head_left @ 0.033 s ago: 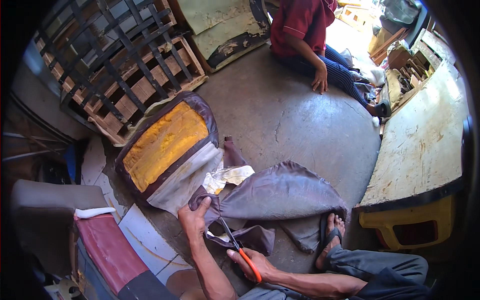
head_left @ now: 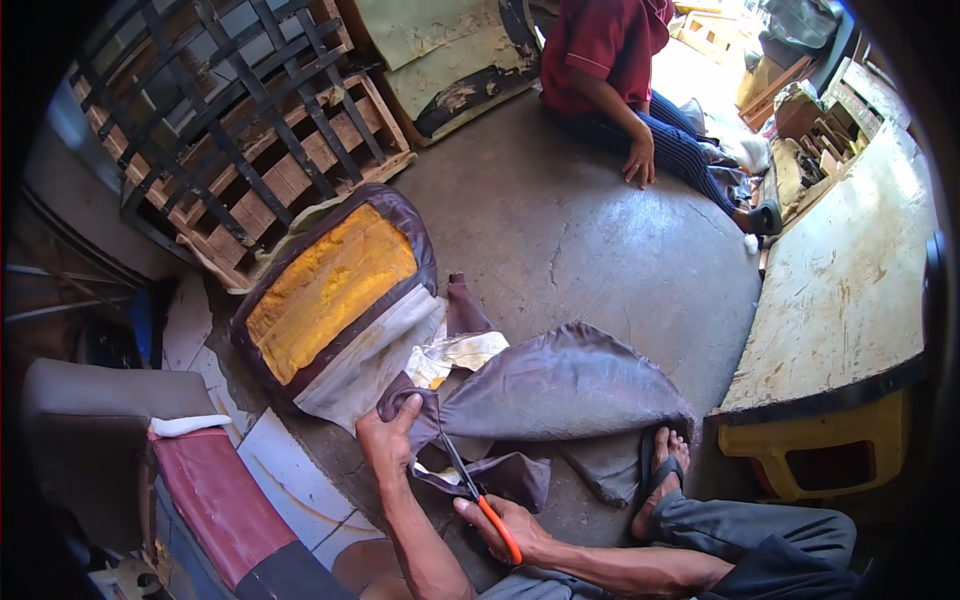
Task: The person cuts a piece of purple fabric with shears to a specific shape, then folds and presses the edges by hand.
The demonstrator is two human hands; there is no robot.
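Head view: left hand [head_left: 388, 440] grips brown cover [head_left: 560, 385]; right hand [head_left: 505, 525] holds scissors [head_left: 470, 485].

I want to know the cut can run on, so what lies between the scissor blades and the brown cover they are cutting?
Nothing visible does. The scissors, held in the right hand, have their blades right at the brown cover, whose edge the left hand pinches up. The white scrap lies further off, beside the yellow cushion.

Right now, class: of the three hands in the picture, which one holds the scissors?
The person's own right hand, at the bottom edge, grips the orange-handled scissors. The left hand pinches the purple-grey cover; the seated person's hand rests on the floor.
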